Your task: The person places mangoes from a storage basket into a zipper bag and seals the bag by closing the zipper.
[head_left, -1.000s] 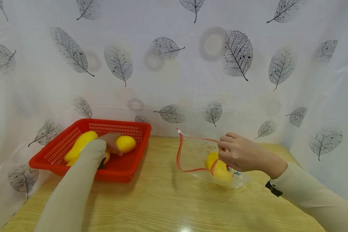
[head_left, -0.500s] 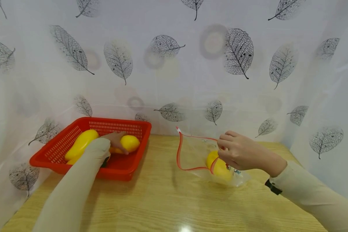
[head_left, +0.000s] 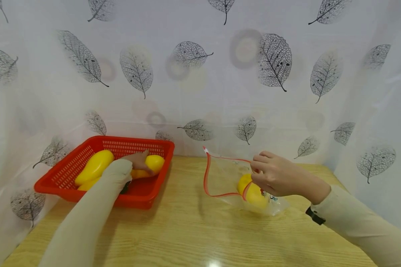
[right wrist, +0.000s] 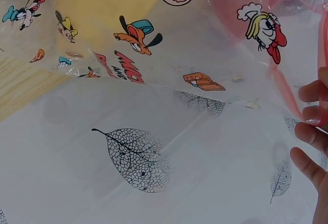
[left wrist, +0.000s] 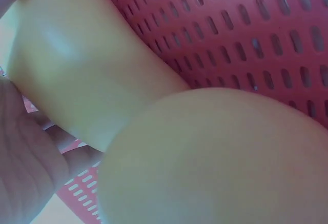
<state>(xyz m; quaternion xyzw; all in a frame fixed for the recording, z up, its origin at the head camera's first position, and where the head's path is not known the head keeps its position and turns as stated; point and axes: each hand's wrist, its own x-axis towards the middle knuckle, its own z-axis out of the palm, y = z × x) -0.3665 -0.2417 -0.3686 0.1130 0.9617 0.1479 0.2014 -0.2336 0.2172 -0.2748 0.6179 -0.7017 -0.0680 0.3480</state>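
Observation:
Inside the red basket [head_left: 169, 155], my left hand [head_left: 138, 162] holds a smooth yellow mango-like fruit [head_left: 155, 163] near the right wall. In the left wrist view the thumb lies over the far end of this fruit [left wrist: 77, 55] and the curled fingers [left wrist: 82, 160] wrap its other side. A second yellow fruit [left wrist: 215, 157] fills the foreground there. My right hand [head_left: 280, 174] pinches the red-edged mouth of a clear zip bag [head_left: 220, 174]. Cartoon figures are printed on the bag [right wrist: 210, 55]. Yellow fruit [head_left: 258, 196] shows through its plastic.
More yellow fruits, one long and rounded [head_left: 95, 167], lie in the left half of the basket. Basket and bag rest on a wood-grain table [head_left: 187, 230]. A white curtain with a leaf print [head_left: 200, 92] hangs behind and along both sides.
My left hand has shifted right within the basket, and the yellow fruit at its fingers has moved the same way toward the right wall. My right hand and the bag have stayed put.

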